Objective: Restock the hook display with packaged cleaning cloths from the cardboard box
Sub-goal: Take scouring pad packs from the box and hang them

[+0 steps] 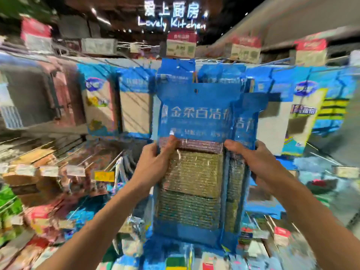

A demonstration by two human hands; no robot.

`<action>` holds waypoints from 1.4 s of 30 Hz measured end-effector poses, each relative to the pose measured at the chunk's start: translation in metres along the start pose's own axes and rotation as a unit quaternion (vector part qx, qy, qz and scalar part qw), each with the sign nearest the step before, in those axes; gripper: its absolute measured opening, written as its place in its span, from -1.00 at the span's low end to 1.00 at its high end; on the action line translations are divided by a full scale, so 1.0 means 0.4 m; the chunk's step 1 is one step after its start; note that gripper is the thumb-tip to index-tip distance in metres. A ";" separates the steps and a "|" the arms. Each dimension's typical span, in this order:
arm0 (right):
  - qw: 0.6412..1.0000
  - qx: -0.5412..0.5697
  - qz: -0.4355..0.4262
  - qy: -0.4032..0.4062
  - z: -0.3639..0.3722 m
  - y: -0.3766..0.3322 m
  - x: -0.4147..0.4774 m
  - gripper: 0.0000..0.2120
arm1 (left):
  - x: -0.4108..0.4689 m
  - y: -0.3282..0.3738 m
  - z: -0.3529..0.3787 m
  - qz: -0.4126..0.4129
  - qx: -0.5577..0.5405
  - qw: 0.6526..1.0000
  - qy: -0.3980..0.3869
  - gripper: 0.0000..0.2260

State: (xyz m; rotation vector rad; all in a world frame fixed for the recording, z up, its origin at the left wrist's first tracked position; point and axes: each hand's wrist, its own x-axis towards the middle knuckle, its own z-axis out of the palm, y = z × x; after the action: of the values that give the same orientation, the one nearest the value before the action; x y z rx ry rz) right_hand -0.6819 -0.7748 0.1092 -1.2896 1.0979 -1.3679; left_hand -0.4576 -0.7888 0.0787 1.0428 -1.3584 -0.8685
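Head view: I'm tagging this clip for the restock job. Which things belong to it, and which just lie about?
Job: held blue cloth packs, left hand, right hand, hung blue pack behind.
Just there: Lovely Kitchen sign, yellow-striped packs, lower-shelf goods.

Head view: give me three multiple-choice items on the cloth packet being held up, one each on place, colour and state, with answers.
1. Where is the front packet? A in a cardboard box; B held up before the hung packets; C on the floor.
2. What colour is its printed header? A red; B green; C blue.
3. What is the left hand doing? A hanging free; B lying flat on a shelf; C gripping the packet's edge.

Answers: 1 B, the left hand and the right hand hold it up in front of the display; 2 C, the band with white lettering is blue; 3 C, its thumb presses the packet's front at the left edge.
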 end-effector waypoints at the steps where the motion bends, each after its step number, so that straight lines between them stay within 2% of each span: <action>1: 1.000 -0.009 -0.010 0.006 -0.009 -0.006 0.011 -0.67 | 0.032 0.003 0.010 0.027 -0.007 1.000 -0.011 -0.65; 2: 1.000 -0.022 -0.017 0.013 -0.018 -0.012 0.026 -0.62 | 0.066 0.003 0.016 0.041 -0.018 0.999 -0.025 -0.81; 3: 0.999 -0.039 -0.022 0.019 -0.024 -0.019 0.041 -0.53 | 0.102 0.005 0.023 0.050 -0.039 0.997 -0.041 -0.80; 4: 0.998 -0.056 -0.023 0.029 -0.030 -0.026 0.057 -0.46 | 0.137 0.011 0.031 0.060 -0.056 0.995 -0.057 -0.64; 6: 0.997 -0.065 -0.029 0.043 -0.038 -0.040 0.091 -0.49 | 0.213 0.013 0.046 0.081 -0.066 0.992 -0.065 -0.40; 10: 0.996 -0.061 -0.050 0.050 -0.044 -0.053 0.147 -0.45 | 0.305 0.048 0.097 0.099 -0.105 0.989 -0.042 -0.22; 12: 0.995 -0.071 -0.049 0.048 -0.054 -0.054 0.170 -0.62 | 0.334 0.051 0.127 0.124 -0.099 0.987 -0.028 -0.25; 15: 0.995 -0.052 -0.050 0.071 -0.067 -0.055 0.196 -0.79 | 0.370 0.046 0.158 0.126 -0.069 0.990 -0.012 -0.05; 17: 0.993 -0.055 -0.063 0.080 -0.065 -0.067 0.203 -0.87 | 0.386 0.056 0.173 0.124 -0.064 0.990 0.004 0.00; 19: 0.991 -0.069 -0.086 0.082 -0.070 -0.068 0.220 -0.90 | 0.399 0.073 0.190 0.132 -0.071 0.989 0.006 -0.10; 20: 0.989 -0.074 -0.102 0.081 -0.077 -0.066 0.232 -0.84 | 0.403 0.081 0.200 0.127 -0.080 0.989 0.004 -0.22; 22: 0.986 -0.073 -0.125 0.087 -0.100 -0.069 0.255 -0.73 | 0.419 0.086 0.208 0.116 -0.087 0.989 -0.009 -0.56; 23: 0.985 -0.064 -0.133 0.092 -0.117 -0.071 0.267 -0.73 | 0.436 0.086 0.212 0.113 -0.089 0.990 -0.014 -0.83; 24: 0.984 -0.055 -0.140 0.092 -0.135 -0.076 0.278 -0.76 | 0.443 0.094 0.214 0.118 -0.086 0.989 -0.013 -0.94; 26: 0.983 -0.039 -0.152 0.092 -0.170 -0.084 0.304 -0.79 | 0.460 0.103 0.223 0.130 -0.054 0.990 -0.001 -0.82; 32: 0.974 -0.029 -0.160 0.156 -0.263 -0.109 0.408 -0.92 | 0.491 0.147 0.261 0.179 0.046 0.983 -0.016 -0.78; 34: 0.974 -0.024 -0.158 0.161 -0.283 -0.115 0.431 -0.97 | 0.498 0.169 0.276 0.197 0.080 0.976 -0.049 -0.84; 37: 0.976 0.003 -0.173 0.133 -0.296 -0.123 0.454 -0.85 | 0.509 0.186 0.300 0.231 0.188 0.952 -0.070 -0.74; 42: 0.980 0.000 -0.177 0.089 -0.302 -0.121 0.494 -0.80 | 0.510 0.210 0.305 0.272 0.338 0.900 -0.034 -0.58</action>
State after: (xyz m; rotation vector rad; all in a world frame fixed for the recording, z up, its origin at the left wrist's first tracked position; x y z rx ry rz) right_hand -0.8088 -0.9601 0.1846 -1.4307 1.0173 -1.7764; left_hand -0.5755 -0.9628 0.2177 1.0501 -1.9512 0.0086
